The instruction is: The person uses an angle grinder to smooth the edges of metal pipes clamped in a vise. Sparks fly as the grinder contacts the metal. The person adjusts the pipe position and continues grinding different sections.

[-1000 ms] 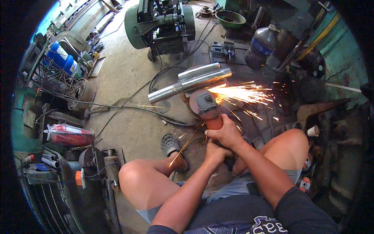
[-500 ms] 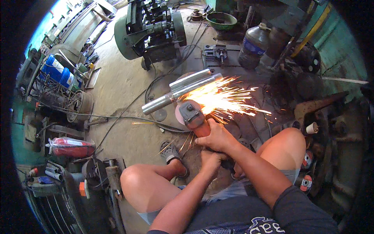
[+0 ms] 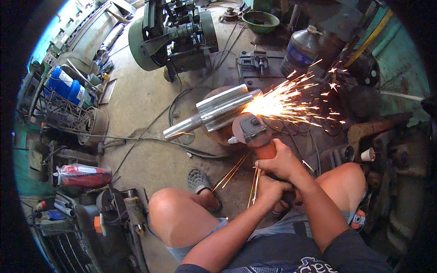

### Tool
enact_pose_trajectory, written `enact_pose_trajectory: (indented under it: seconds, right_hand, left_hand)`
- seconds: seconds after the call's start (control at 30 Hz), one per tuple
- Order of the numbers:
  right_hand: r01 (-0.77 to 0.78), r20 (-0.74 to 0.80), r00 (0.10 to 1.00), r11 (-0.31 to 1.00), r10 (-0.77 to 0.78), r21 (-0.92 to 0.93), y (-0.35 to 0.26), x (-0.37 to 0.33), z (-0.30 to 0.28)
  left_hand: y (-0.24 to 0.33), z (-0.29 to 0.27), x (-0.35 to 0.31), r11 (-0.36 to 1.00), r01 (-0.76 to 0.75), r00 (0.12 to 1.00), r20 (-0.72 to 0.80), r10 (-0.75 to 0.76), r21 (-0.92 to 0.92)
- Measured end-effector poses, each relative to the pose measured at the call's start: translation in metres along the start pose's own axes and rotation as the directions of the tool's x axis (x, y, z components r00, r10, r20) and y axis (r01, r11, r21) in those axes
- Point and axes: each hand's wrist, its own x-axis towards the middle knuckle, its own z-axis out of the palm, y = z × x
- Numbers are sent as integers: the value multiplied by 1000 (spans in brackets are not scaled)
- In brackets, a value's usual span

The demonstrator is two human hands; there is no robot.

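The right hand (image 3: 283, 161) and left hand (image 3: 272, 189) hold the grinder (image 3: 254, 129) tightly, sparking at the steel shaft (image 3: 223, 107) overhanging the left edge of the round support (image 3: 219, 138) — grinding is under way, what remains I cannot tell.

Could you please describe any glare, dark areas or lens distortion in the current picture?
Head view: sparks glare nearly white at their source; the metal workpiece carries bright highlights; black corners frame the picture; fisheye distortion bends the surroundings toward the rim.

A green wall (image 3: 405, 68) stands to the right of the tan floor (image 3: 139, 95).
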Motion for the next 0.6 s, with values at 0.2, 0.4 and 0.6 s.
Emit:
enact_pose_trajectory:
  seconds: [0.2,0.4,0.6]
  right_hand:
    - [-2,18,1000,1000,2,-15,-5,1,-3]
    - [21,85,996,999,-18,-35,-28,6,0]
    - [28,172,985,998,-18,-62,-59,9,6]
  left_hand:
    - [13,3,-8,983,137,990,-8,-139,-122]
    - [33,-4,-14,965,69,997,-9,-74,-252]
    - [30,-8,-13,970,88,990,-86,-110,-227]
